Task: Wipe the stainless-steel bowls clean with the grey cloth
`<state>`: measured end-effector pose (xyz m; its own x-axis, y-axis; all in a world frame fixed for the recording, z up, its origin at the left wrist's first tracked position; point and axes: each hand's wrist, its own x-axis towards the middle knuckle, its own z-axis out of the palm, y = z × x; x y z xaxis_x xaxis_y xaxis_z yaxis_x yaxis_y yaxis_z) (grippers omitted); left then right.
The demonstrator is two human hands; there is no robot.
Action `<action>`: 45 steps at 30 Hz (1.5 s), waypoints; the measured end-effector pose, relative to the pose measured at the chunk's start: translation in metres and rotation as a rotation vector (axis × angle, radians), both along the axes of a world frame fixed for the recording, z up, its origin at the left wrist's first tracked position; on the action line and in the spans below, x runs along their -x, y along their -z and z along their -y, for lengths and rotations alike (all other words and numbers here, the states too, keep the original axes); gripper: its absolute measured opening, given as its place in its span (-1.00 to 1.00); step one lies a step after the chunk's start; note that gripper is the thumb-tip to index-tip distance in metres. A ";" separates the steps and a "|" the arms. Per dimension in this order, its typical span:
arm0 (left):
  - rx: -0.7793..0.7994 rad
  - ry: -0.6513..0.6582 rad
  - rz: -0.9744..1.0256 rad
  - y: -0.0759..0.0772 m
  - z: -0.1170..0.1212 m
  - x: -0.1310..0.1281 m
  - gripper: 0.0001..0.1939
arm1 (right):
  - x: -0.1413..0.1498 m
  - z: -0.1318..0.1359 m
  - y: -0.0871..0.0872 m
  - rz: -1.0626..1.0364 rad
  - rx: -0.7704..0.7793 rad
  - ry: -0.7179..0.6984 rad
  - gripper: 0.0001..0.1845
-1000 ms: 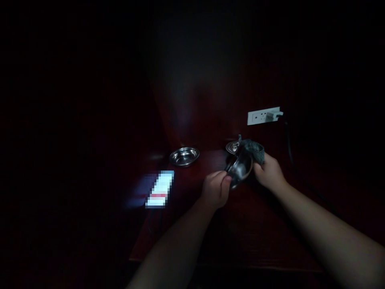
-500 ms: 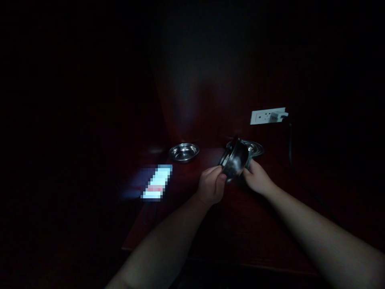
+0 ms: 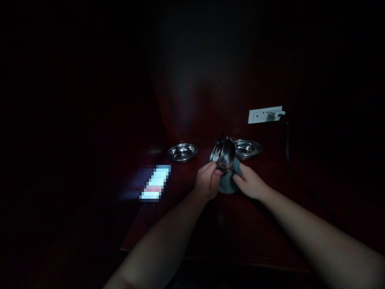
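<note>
Dimly lit, a dark red wall (image 3: pixel 207 108) rises behind a table (image 3: pixel 240 233) of the same deep color, its near edge just visible above the black at the bottom. Two bare forearms reach in from below, the left arm (image 3: pixel 168 241) slanting up to the right and the right arm (image 3: pixel 313 228) coming in from the lower right corner. Above the table, the left hand (image 3: pixel 207 181) is closed on the lower side of a metal bowl (image 3: pixel 226 154), thumb pressed to its outside, while the right hand (image 3: pixel 250 181) is partly curled, pinching a gray-green cloth (image 3: pixel 227 186), its fingers largely hidden. The bowl is tipped on its side between and just above the hands, rim to the left and rounded base to the right; the cloth hangs against its lower side. To the left lies a glowing screen (image 3: pixel 156 183), its content blurred into blocks. Beyond it, an upright dish (image 3: pixel 183 152) stands on the table, well apart from the ringed metal dishware (image 3: pixel 249 148) behind the bowl, whose count cannot be told. A white socket (image 3: pixel 258 115) is set in the wall at right, with a dark cord (image 3: pixel 288 144) hanging near its plug (image 3: pixel 275 115).
</note>
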<state>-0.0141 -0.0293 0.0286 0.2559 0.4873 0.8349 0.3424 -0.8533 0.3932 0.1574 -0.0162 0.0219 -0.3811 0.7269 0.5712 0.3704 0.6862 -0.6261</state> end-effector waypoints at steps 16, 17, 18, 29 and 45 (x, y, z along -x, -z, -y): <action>0.050 -0.053 0.028 0.000 -0.004 0.001 -0.55 | 0.000 0.004 -0.004 0.014 0.009 -0.034 -0.58; 0.051 -0.050 0.027 0.000 -0.004 0.001 -0.56 | 0.000 0.005 -0.004 0.013 0.005 -0.035 -0.59; 0.054 -0.046 0.025 0.000 -0.004 0.001 -0.56 | 0.001 0.005 -0.005 0.014 0.003 -0.034 -0.59; 0.063 -0.039 0.035 -0.001 -0.002 0.002 -0.61 | 0.001 0.007 -0.008 0.044 0.008 -0.021 -0.75; 0.066 -0.050 0.022 -0.001 -0.003 0.002 -0.60 | 0.002 0.008 -0.008 0.038 0.038 -0.005 -0.75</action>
